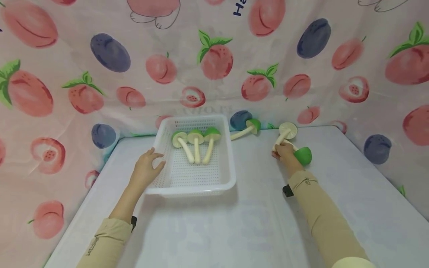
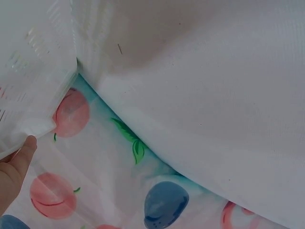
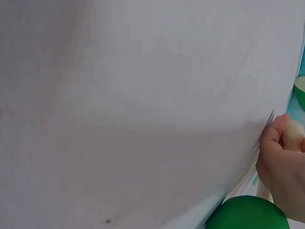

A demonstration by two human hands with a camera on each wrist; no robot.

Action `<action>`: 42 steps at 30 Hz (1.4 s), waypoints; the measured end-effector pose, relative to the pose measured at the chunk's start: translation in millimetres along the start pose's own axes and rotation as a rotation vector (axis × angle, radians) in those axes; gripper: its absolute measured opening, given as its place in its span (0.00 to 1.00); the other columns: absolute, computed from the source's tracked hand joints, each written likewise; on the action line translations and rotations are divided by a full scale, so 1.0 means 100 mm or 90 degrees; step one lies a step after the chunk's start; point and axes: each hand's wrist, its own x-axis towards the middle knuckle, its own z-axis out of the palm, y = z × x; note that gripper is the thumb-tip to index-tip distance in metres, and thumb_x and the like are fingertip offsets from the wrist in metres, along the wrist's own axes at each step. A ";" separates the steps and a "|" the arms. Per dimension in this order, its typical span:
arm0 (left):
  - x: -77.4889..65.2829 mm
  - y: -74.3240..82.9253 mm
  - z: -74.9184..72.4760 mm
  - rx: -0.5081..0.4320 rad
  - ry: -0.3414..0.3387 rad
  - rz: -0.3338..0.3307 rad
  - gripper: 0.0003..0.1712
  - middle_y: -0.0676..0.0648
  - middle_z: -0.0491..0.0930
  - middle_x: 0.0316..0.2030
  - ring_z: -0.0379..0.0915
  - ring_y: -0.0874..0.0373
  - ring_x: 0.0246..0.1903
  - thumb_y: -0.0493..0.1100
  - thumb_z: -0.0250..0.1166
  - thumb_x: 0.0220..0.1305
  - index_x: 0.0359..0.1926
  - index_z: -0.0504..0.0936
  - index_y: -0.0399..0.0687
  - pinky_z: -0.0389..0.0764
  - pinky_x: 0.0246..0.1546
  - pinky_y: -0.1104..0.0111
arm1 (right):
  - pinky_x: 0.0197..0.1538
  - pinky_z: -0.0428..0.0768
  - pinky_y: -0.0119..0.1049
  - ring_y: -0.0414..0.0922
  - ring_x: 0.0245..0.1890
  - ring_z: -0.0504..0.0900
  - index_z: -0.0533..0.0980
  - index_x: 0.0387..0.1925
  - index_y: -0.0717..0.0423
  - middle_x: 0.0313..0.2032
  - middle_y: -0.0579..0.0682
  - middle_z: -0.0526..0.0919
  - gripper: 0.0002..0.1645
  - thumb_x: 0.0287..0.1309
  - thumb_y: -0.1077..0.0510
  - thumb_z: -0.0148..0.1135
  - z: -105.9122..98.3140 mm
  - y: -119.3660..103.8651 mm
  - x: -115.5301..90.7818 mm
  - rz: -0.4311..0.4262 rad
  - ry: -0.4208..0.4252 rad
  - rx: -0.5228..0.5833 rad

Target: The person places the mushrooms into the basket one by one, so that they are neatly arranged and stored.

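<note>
In the head view my right hand (image 1: pixel 285 152) grips the stem of a toy mushroom (image 1: pixel 287 131), whose pale gilled underside faces up. The stem's rounded end (image 3: pixel 293 135) pokes out between the fingers in the right wrist view. A second mushroom with a green cap (image 1: pixel 303 156) lies beside that hand, its stem partly hidden by it. My left hand (image 1: pixel 145 167) is at the left rim of a white plastic basket (image 1: pixel 231 163), thumb and fingers apart. Inside the basket, three green-capped mushrooms (image 1: pixel 197 149) lie side by side, caps toward the back.
Another green-capped mushroom (image 1: pixel 253 125) lies at the table's back edge, right of the basket, with its stem end at the basket's rim. A fruit-printed cloth (image 1: pixel 214 93) hangs behind the white table (image 1: pixel 214 230) and along its sides.
</note>
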 end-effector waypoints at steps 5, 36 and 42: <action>-0.01 0.00 -0.02 -0.002 0.001 -0.003 0.21 0.28 0.59 0.66 0.53 0.30 0.66 0.43 0.59 0.63 0.54 0.77 0.35 0.58 0.63 0.38 | 0.30 0.81 0.29 0.40 0.22 0.76 0.64 0.63 0.66 0.37 0.59 0.75 0.28 0.60 0.67 0.49 0.38 -0.43 -0.94 -0.018 -0.002 -0.062; 0.03 0.02 -0.01 -0.023 0.005 -0.004 0.21 0.28 0.58 0.66 0.53 0.29 0.66 0.43 0.60 0.63 0.53 0.77 0.35 0.59 0.62 0.38 | 0.42 0.80 0.21 0.27 0.34 0.77 0.49 0.70 0.70 0.36 0.39 0.73 0.34 0.66 0.67 0.47 0.67 -0.77 -2.03 -0.219 -0.146 -0.189; 0.02 0.01 -0.01 -0.021 0.007 -0.010 0.21 0.28 0.59 0.66 0.53 0.29 0.66 0.43 0.60 0.63 0.53 0.77 0.35 0.59 0.62 0.38 | 0.42 0.81 0.23 0.28 0.34 0.77 0.53 0.67 0.73 0.38 0.41 0.72 0.32 0.64 0.69 0.49 0.66 -0.77 -2.14 -0.261 -0.183 -0.198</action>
